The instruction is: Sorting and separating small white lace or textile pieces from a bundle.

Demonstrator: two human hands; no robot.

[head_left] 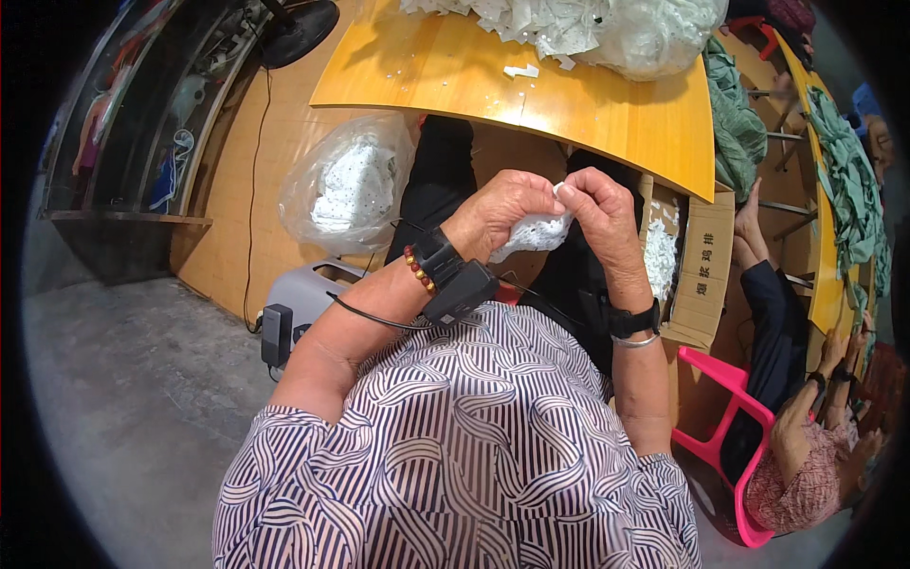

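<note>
A white, dark-speckled piece of thin sheet material (533, 235) hangs crumpled below my fingers, in front of my lap. I cannot tell whether it is cloth or paper. My left hand (502, 211) is closed on it, thumb and fingers pinched together. From the other side, my right hand (607, 211) pinches a small white edge of it, the fingertips close to those of my left hand. Part of the piece is hidden behind my left hand.
A yellow table (607, 109) stands ahead, with a heap of similar white pieces (531, 24). A clear plastic bag (301, 194) of them lies left; an open cardboard box (706, 270) with white scraps stands right. Beyond, another person sits by a pink chair (735, 446).
</note>
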